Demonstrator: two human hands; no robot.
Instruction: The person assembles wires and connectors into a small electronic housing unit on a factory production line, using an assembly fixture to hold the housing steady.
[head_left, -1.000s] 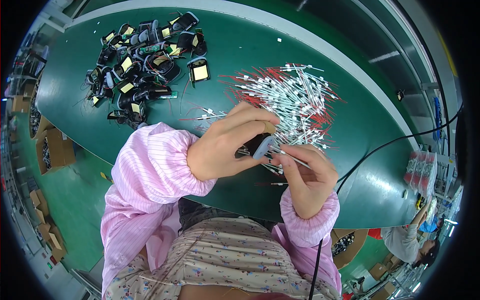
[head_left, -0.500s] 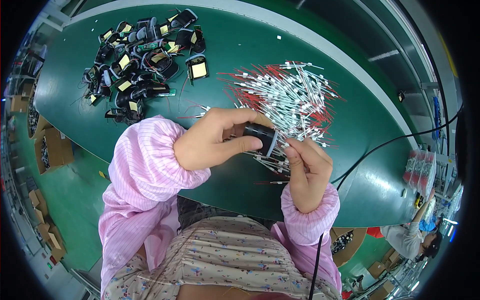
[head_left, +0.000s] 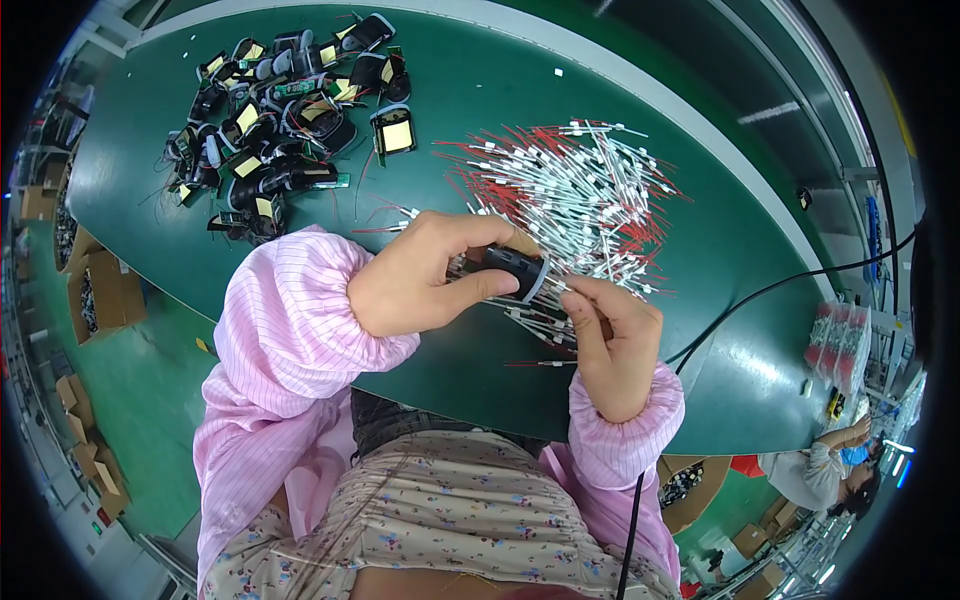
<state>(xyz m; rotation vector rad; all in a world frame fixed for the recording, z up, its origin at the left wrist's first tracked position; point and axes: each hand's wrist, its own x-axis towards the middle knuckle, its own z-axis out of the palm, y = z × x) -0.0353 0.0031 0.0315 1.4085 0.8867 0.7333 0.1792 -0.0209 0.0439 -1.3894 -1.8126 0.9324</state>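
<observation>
Head view: left hand [head_left: 415,283] has thumb and fingers clamped on a black housing [head_left: 515,266], over the near part of the lead pile [head_left: 590,205]; fingers cover its left end. Right hand [head_left: 615,335] sits just beside the housing's grey rim [head_left: 539,279]; cannot tell whether its fingertips close on a lead. Lower leads partly hidden.

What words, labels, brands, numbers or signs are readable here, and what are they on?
None can be read anywhere in this view.
Black part in the left hand: no lettering can be made out.
Pale yellow patches among the piled black units: no writing can be made out.
Cardboard box beyond the table's left edge: any marking is too small.
Clear bag at right: too blurred.
</observation>
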